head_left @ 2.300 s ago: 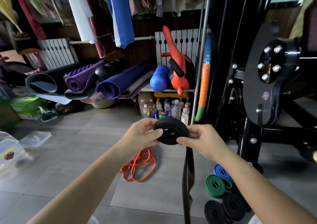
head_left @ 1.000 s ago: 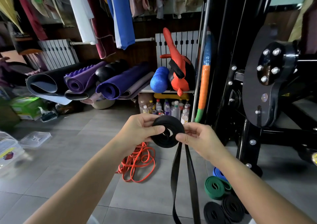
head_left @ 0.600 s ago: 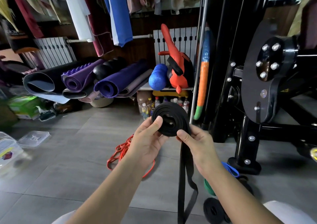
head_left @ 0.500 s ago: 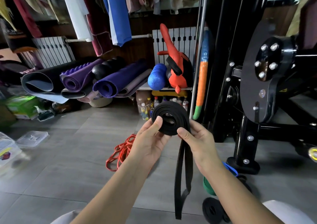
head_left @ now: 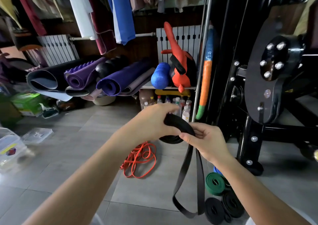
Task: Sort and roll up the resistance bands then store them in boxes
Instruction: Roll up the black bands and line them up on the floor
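A black resistance band (head_left: 179,128) is partly wound into a coil held in front of me. My left hand (head_left: 151,121) grips the coil from the left, fingers curled over its top. My right hand (head_left: 204,138) pinches the coil's right edge where the loose tail leaves it. The unrolled tail (head_left: 187,181) hangs down in a long loop toward the floor. On the tiles lie a loose orange band (head_left: 140,161), a rolled green band (head_left: 215,183), rolled black bands (head_left: 222,207) and a blue band (head_left: 216,170) partly hidden by my right arm.
Clear plastic boxes (head_left: 10,149) and a lid (head_left: 37,135) sit at the left on the grey tiled floor. A black gym machine frame (head_left: 249,138) stands at the right. Rolled mats (head_left: 82,80), bottles (head_left: 172,102) and hanging clothes fill the back.
The coil has tilted from facing me to nearly flat, and both hands have turned with it. The hanging tail is shorter and its loop has opened wider.
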A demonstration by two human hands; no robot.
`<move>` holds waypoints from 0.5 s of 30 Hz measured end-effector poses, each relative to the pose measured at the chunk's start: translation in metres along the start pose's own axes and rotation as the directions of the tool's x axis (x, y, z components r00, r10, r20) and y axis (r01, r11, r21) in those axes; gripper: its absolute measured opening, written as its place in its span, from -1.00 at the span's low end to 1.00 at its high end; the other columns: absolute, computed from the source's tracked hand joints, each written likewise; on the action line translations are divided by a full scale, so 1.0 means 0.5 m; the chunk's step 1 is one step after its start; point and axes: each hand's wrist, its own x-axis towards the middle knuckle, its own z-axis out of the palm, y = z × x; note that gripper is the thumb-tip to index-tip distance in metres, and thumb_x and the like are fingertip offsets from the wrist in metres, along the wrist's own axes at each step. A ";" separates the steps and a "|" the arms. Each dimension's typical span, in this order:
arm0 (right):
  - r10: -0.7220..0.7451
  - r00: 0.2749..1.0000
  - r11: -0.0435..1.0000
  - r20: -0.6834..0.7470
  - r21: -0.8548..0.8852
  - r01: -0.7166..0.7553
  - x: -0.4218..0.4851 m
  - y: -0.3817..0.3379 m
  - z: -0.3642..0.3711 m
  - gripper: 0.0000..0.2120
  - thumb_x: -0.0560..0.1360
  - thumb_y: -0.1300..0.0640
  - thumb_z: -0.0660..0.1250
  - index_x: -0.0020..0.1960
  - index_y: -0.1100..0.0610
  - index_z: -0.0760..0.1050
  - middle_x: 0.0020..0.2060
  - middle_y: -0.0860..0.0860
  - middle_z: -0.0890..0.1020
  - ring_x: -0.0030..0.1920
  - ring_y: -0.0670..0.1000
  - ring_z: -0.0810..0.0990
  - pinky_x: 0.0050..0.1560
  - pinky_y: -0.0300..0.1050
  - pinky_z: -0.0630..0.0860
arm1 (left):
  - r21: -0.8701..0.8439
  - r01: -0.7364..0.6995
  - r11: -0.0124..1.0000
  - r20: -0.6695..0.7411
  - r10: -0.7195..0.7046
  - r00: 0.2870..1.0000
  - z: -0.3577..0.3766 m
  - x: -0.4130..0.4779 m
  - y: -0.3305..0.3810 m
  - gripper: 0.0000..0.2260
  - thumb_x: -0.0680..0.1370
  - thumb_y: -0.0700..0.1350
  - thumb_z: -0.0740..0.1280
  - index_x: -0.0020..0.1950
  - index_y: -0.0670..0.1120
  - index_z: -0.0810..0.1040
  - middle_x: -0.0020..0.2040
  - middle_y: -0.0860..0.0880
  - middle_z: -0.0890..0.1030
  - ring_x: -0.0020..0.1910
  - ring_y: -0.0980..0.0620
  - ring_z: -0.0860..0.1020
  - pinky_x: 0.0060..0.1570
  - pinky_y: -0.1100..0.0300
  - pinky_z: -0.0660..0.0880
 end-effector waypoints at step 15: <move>0.066 0.993 0.995 0.094 -0.083 -0.058 -0.019 0.006 -0.018 -0.58 0.28 0.16 0.56 -0.07 -0.34 0.60 -0.10 -0.15 0.70 -0.05 -0.09 0.68 0.03 -0.15 0.60 | 0.132 -0.103 0.986 0.246 0.068 0.967 -0.006 0.010 -0.012 -0.78 0.42 0.04 0.44 -0.06 -0.09 0.63 -0.22 -0.06 0.63 -0.21 0.01 0.57 -0.21 0.19 0.45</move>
